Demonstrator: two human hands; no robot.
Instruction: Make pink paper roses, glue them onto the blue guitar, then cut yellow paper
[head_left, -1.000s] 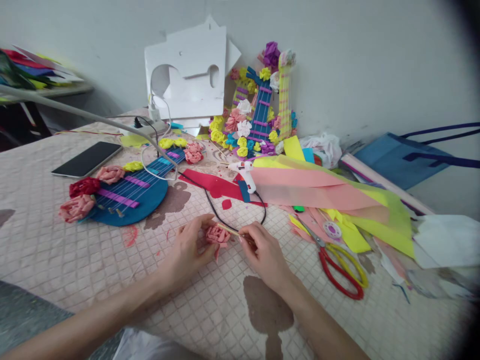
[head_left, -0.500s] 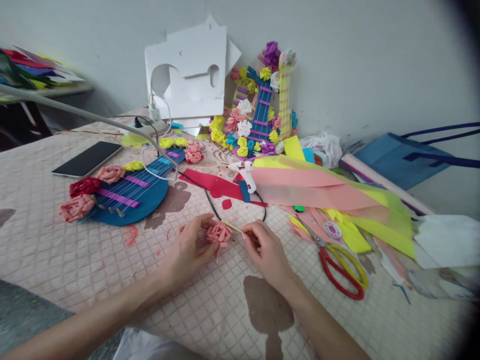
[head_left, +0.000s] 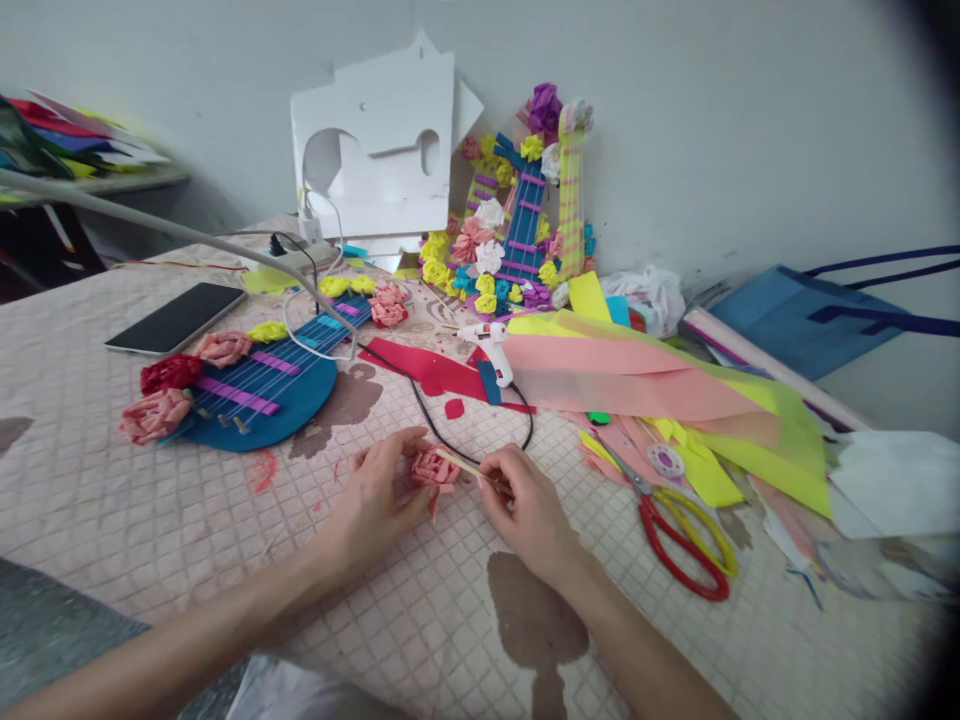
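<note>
A pink paper flower [head_left: 433, 470] is pinched in my left hand [head_left: 384, 482], low over the table. Between the fingers of my right hand [head_left: 529, 505] is a thin pale wooden stick [head_left: 459, 461], its left tip touching or just over the flower's top. A strip of pink paper hangs below the bloom. Just beyond both hands rests a white glue gun [head_left: 491, 350] on red and blue scraps, its black cord [head_left: 469, 455] looping behind the stick. Left of them lies a blue guitar-shaped craft [head_left: 300, 385] with purple bars, strings and paper flowers.
Red-and-yellow-handled scissors [head_left: 679, 530] lie right of my hands, near pink and yellow crepe sheets [head_left: 645, 375]. A dark phone [head_left: 178, 317] and a power strip [head_left: 289, 258] are at the left. Decorated guitars [head_left: 523, 225] and white boards [head_left: 375, 190] lean on the wall.
The stick's left tip has shifted slightly left, over the flower, and my right hand has moved a little left with it. My left hand stays nearly still on the flower.
</note>
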